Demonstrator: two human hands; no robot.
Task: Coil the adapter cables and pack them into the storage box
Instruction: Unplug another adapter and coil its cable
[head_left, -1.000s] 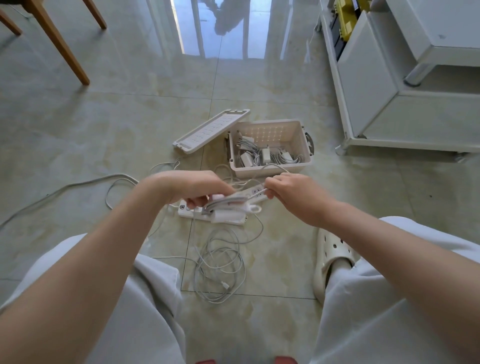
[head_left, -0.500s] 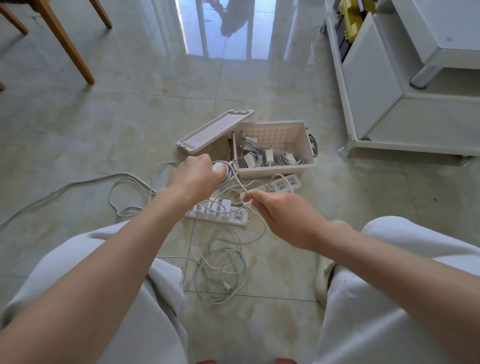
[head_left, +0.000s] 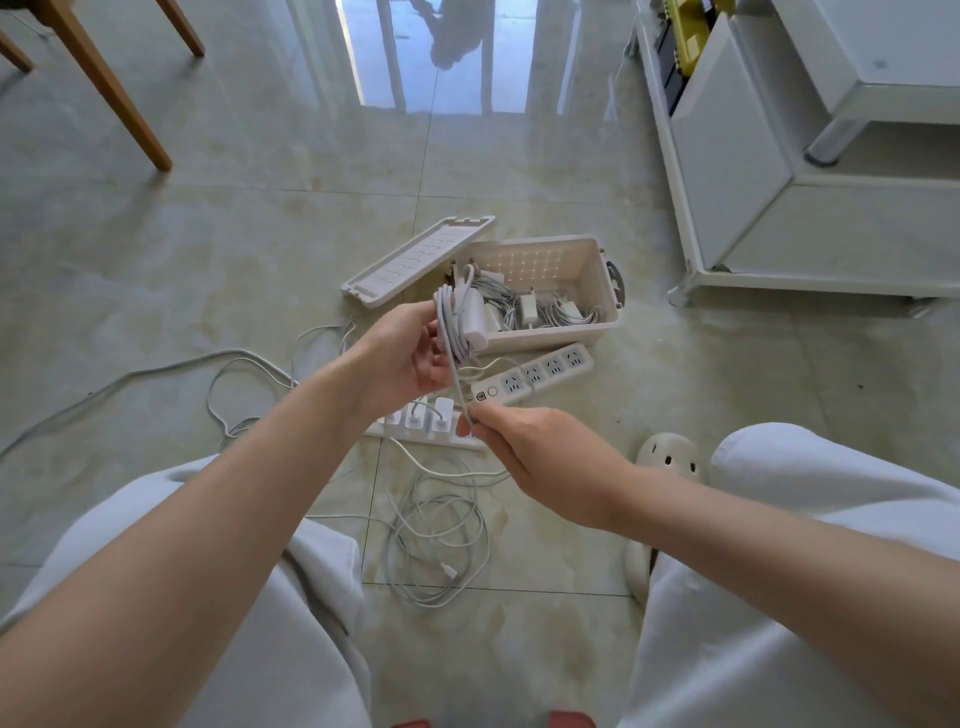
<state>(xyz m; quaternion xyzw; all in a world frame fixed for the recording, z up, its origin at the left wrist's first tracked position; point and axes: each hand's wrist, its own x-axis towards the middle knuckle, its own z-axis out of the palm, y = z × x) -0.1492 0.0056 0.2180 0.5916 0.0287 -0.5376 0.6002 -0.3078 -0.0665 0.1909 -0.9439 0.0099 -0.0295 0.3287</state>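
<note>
1. Wood, tan: chair legs (head_left: 111, 88), far left, standing on the glossy tiled floor (head_left: 260, 234).
2. Grey-white: long cord (head_left: 156, 370), lying slack across the floor at left and looping towards the middle.
3. Bare: left hand (head_left: 400, 358), held up in front of the box. The fingers curl round a white adapter (head_left: 471, 319) and the wound cable turns (head_left: 444, 312) wrapped about it.
4. Cream plastic: lid (head_left: 415, 262), off the box, just beside its left end.
5. White: near power strip (head_left: 400, 423), on the floor and partly hidden by both hands, with several plugs (head_left: 441, 415) seated in it.
6. White: loose cable heap (head_left: 441, 540), uncoiled, on the floor between the person's knees.
7. Cream plastic: storage box (head_left: 550, 338), open, on the floor beyond the hands. Inside lie packed adapters (head_left: 530, 309) with bundled leads.
8. White: far power strip (head_left: 545, 370), lying just in front of the box, sockets upward.
9. Bare: right hand (head_left: 540, 457), lower than the left. Thumb and forefinger pinch the free cable length (head_left: 458, 387), which runs straight up to the coil in the left hand.
10. Off-white: perforated slipper (head_left: 670, 460), on the floor beside the right knee.
11. White: cabinet (head_left: 753, 208), far right, well apart from the box.
</note>
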